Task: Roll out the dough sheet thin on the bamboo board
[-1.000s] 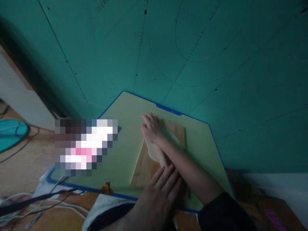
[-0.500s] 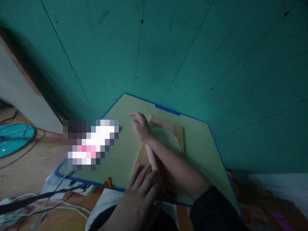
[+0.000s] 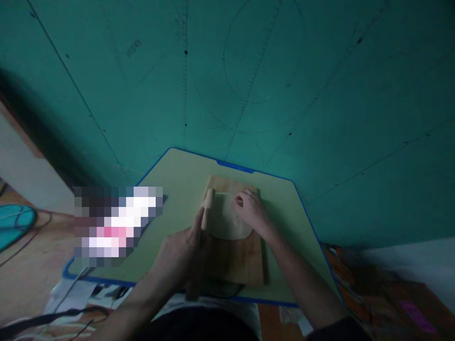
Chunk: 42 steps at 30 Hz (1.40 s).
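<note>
A thin pale sheet of dough (image 3: 227, 220) lies flat on a wooden board (image 3: 234, 265). Along the dough's left side is a wooden rolling pin (image 3: 210, 199), its far end showing past my fingers. My left hand (image 3: 183, 241) is closed around the nearer part of the pin, which it mostly hides. At the upper right of the dough, my right hand (image 3: 250, 206) has its fingers curled in a pinch at the sheet's edge. The fingertips are partly hidden.
The board rests on a pale folding table (image 3: 280, 222) with a blue rim, against a green wall (image 3: 227, 85). A blurred-out bright device (image 3: 121, 222) stands at the table's left. Cables (image 3: 71, 315) run at lower left; boxes (image 3: 401, 303) sit at lower right.
My right hand has moved from the left, above the pin, to the dough's upper right edge. My left hand has shifted forward along the pin, now at the board's left. The view has turned slightly.
</note>
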Tool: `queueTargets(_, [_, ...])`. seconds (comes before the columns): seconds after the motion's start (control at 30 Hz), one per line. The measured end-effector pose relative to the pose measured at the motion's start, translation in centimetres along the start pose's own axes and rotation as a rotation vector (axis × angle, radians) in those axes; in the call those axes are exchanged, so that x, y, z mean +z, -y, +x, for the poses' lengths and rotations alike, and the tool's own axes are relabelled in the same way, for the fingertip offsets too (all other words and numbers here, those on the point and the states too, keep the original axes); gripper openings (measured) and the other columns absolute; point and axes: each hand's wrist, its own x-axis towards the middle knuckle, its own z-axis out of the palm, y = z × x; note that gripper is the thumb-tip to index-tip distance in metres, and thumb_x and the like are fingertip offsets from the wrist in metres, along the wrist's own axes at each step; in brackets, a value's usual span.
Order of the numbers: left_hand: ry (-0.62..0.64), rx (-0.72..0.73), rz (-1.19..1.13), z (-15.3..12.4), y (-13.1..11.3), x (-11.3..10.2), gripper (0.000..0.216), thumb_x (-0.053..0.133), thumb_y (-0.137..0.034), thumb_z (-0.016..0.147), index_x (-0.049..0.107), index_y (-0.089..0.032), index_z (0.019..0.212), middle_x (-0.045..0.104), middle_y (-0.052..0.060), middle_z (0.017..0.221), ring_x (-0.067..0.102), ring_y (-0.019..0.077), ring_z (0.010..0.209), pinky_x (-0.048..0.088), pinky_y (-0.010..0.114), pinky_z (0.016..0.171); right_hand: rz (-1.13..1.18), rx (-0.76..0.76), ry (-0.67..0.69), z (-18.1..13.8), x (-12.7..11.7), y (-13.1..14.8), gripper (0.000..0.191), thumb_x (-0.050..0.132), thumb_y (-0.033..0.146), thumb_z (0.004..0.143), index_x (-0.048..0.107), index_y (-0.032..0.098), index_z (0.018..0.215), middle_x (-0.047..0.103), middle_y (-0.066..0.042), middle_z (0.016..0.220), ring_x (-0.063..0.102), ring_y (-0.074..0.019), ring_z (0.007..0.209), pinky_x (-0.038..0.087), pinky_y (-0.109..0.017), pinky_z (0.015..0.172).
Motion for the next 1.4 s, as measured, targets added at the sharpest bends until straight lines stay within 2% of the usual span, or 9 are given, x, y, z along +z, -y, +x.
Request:
queueTargets(0.13, [-0.122, 0.008, -0.22, -0.5, 2.4, -0.4, 0.061, 0.04, -0.032, 0.096, 0.03, -0.012, 0.153, 0.076, 0.012, 0.092, 0.074, 0.0257, 0.076, 0.05, 0.033, 0.063, 0.108, 0.119, 0.071, 1.2, -0.5, 0.4, 0.018, 0.06, 0.036, 0.096, 0.067, 0.021, 0.104, 0.072, -0.009, 0.112, 0.065, -0.0212, 0.102, 0.045, -0.03, 0.081])
queueTargets(0.33, [-0.398, -0.095, -0.463, -0.7, 4.9, -0.6, 0.059, 0.037, -0.054, 0.09, 0.05, -0.016, 0.134, 0.073, 0.008, 0.083, 0.07, 0.0243, 0.063, 0.051, 0.032, 0.054, 0.178, 0.202, 0.172, 1.9, -1.0, -0.5, 0.021, 0.069, 0.041, 0.089, 0.064, 0.021, 0.083, 0.072, -0.008, 0.093, 0.065, -0.0215, 0.085, 0.039, -0.028, 0.066])
queueTargets(0.63, [-0.407, -0.049, -0.536, -0.2, 5.7, 0.2, 0.067, 0.049, -0.063, 0.085, 0.051, -0.017, 0.133, 0.073, 0.007, 0.085, 0.067, 0.0213, 0.053, 0.05, 0.03, 0.047, 0.504, 0.215, 0.253, 2.2, -1.4, -1.7, 0.022, 0.075, 0.014, 0.074, 0.058, 0.019, 0.062, 0.058, 0.005, 0.061, 0.053, -0.0111, 0.061, 0.034, -0.022, 0.057])
queueTargets(0.8, [-0.416, -0.047, -0.542, -0.1, 5.5, 0.3, 0.068, 0.049, -0.065, 0.086, 0.054, -0.017, 0.134, 0.074, 0.009, 0.09, 0.071, 0.0237, 0.061, 0.054, 0.031, 0.049, 0.759, 0.358, 0.111, 1.8, -1.2, -3.6, 0.014, 0.064, 0.022, 0.083, 0.055, 0.02, 0.072, 0.058, 0.005, 0.065, 0.054, -0.0096, 0.06, 0.038, -0.019, 0.054])
queueTargets(1.0, [-0.353, -0.112, -0.62, 0.4, 5.5, -0.2, 0.073, 0.049, -0.069, 0.083, 0.056, -0.018, 0.135, 0.073, 0.011, 0.099, 0.072, 0.024, 0.062, 0.057, 0.032, 0.049, 0.986, 0.545, 0.163, -2.9, -1.6, -6.0, 0.024, 0.073, 0.033, 0.08, 0.052, 0.022, 0.085, 0.063, 0.003, 0.066, 0.061, -0.0139, 0.052, 0.049, -0.024, 0.046])
queueTargets(1.2, [-0.31, -0.105, -0.606, 0.6, 4.6, -0.3, 0.072, 0.048, -0.069, 0.083, 0.057, -0.019, 0.133, 0.074, 0.01, 0.098, 0.073, 0.0243, 0.064, 0.057, 0.031, 0.051, 1.403, 0.575, 0.319, -7.6, -0.9, -3.4, 0.033, 0.073, 0.034, 0.084, 0.049, 0.023, 0.105, 0.072, -0.002, 0.086, 0.07, -0.0127, 0.061, 0.06, -0.024, 0.058])
queueTargets(1.3, [-0.283, -0.138, -0.612, 0.4, 4.6, -0.4, 0.068, 0.043, -0.068, 0.087, 0.057, -0.019, 0.132, 0.07, 0.003, 0.076, 0.069, 0.0227, 0.054, 0.055, 0.03, 0.046, 1.316, 0.493, 0.564, -8.6, -1.3, -3.8, 0.033, 0.071, 0.043, 0.087, 0.052, 0.022, 0.105, 0.074, -0.004, 0.081, 0.071, -0.015, 0.06, 0.057, -0.023, 0.053])
queueTargets(1.33, [-0.284, -0.14, -0.604, 0.4, 4.8, -0.6, 0.068, 0.041, -0.068, 0.088, 0.057, -0.018, 0.131, 0.066, 0.001, 0.069, 0.067, 0.0221, 0.051, 0.054, 0.03, 0.045, 1.222, 0.473, 0.583, -8.6, -1.6, -4.3, 0.032, 0.069, 0.045, 0.089, 0.053, 0.022, 0.105, 0.074, -0.004, 0.078, 0.071, -0.0155, 0.058, 0.056, -0.023, 0.052])
queueTargets(1.4, [-0.313, -0.115, -0.567, 0.5, 5.2, -1.2, 0.067, 0.04, -0.067, 0.088, 0.058, -0.018, 0.13, 0.062, 0.0, 0.064, 0.063, 0.0208, 0.047, 0.051, 0.029, 0.042, 1.021, 0.435, 0.435, -8.2, -2.1, -5.4, 0.026, 0.063, 0.043, 0.092, 0.056, 0.022, 0.104, 0.074, -0.004, 0.077, 0.07, -0.0161, 0.059, 0.056, -0.026, 0.054])
